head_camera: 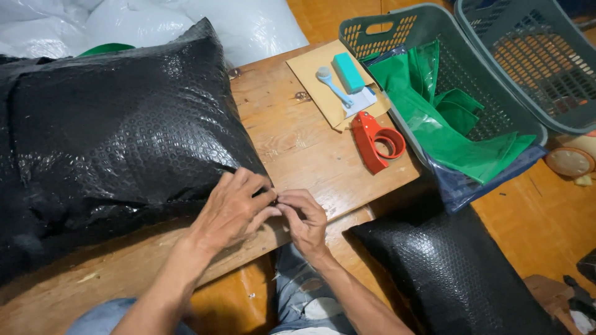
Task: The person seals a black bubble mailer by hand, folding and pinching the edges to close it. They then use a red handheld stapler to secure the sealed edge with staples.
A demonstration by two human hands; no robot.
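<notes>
A big black bubble-wrap parcel lies across the left of a low wooden table. My left hand rests on the parcel's near right corner, fingers curled over its edge. My right hand meets it there, fingertips pinching at the same corner. Whether anything small sits between the fingers is hidden.
A red tape dispenser lies on the table's right side, beside a brown envelope with a teal block and a light-blue brush. A grey basket holds green bags; a second basket stands behind. Another black parcel sits on the floor.
</notes>
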